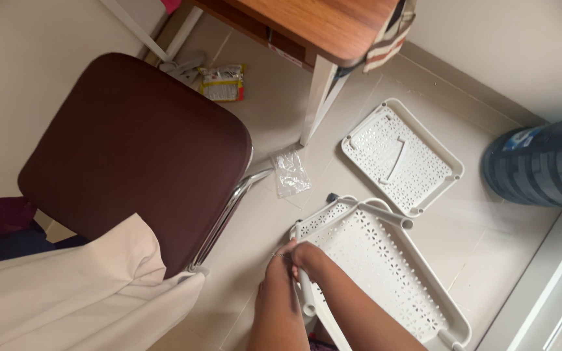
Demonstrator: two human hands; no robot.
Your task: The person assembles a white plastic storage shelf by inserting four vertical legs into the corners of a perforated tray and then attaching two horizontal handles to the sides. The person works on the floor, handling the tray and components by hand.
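A white perforated plastic tray lies on the tiled floor, with white tubes at its corners. At its near-left corner, my left hand and my right hand meet, both closed around the top of a white tube that runs down between my forearms. Another white tube lies along the tray's far edge. A second, similar tray rests flat on the floor further away, apart from the first.
A brown padded chair with chrome legs stands to the left, with a cream cloth over its near edge. Also in view are a small clear plastic bag, a wooden table, a snack packet and a blue water bottle at right.
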